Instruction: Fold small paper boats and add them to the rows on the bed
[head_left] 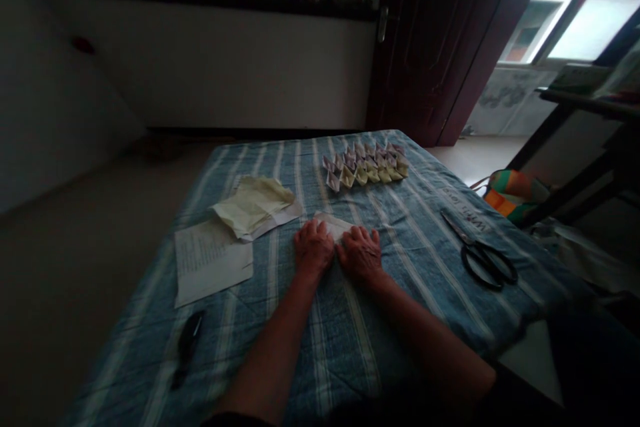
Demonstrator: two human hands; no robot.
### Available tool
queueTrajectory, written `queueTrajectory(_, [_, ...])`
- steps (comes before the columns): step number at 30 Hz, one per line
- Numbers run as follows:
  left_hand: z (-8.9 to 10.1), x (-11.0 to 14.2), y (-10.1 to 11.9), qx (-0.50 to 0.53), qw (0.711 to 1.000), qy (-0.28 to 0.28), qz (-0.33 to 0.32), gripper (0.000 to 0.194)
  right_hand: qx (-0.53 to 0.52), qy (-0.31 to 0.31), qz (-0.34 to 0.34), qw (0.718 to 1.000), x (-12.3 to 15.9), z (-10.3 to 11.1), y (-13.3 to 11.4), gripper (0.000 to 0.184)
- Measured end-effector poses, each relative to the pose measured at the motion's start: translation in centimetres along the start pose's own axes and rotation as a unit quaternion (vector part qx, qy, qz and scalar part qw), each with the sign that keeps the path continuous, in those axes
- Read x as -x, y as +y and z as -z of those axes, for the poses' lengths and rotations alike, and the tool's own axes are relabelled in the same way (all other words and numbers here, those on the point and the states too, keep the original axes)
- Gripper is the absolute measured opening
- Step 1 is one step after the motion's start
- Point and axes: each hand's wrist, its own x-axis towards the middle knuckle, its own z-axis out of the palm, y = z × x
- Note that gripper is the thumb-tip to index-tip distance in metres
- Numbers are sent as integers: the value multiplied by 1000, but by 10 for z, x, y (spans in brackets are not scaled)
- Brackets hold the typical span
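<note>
The left hand (313, 247) and right hand (359, 255) lie open and palm down, nearly touching at the centre of the frame; under them is a white paper (333, 224), its far end showing past the fingers; it rests on a striped blue cloth (340, 360); folded paper boats (365, 165) stand in tight rows at upper centre; yellowed paper (254, 207) overlaps a white sheet (213, 260) to the left; a small black object (187, 347), too dim to name, lies at lower left; black-handled scissors (480, 257) lie to the right.
</note>
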Motion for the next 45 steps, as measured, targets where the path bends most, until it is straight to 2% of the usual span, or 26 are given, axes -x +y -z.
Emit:
queueTrajectory(15, [-3, 8, -1, 27, 1000, 9, 6, 29, 29, -9, -9, 999, 8, 3, 8, 27])
queueTrajectory(26, [-5, 13, -1, 50, 999, 15, 8, 30, 60, -17, -34, 997, 6, 7, 31, 34])
queueTrajectory(32, [-6, 12, -4, 64, 998, 3, 4, 31, 36, -13, -33, 999, -1, 8, 38, 32])
queueTrajectory(41, [-7, 12, -7, 77, 997, -6, 10, 27, 1, -66, -4, 998, -20, 10, 26, 33])
queueTrajectory(45, [-4, 11, -8, 71, 997, -11, 9, 29, -1, -79, -14, 997, -25, 13, 16, 27])
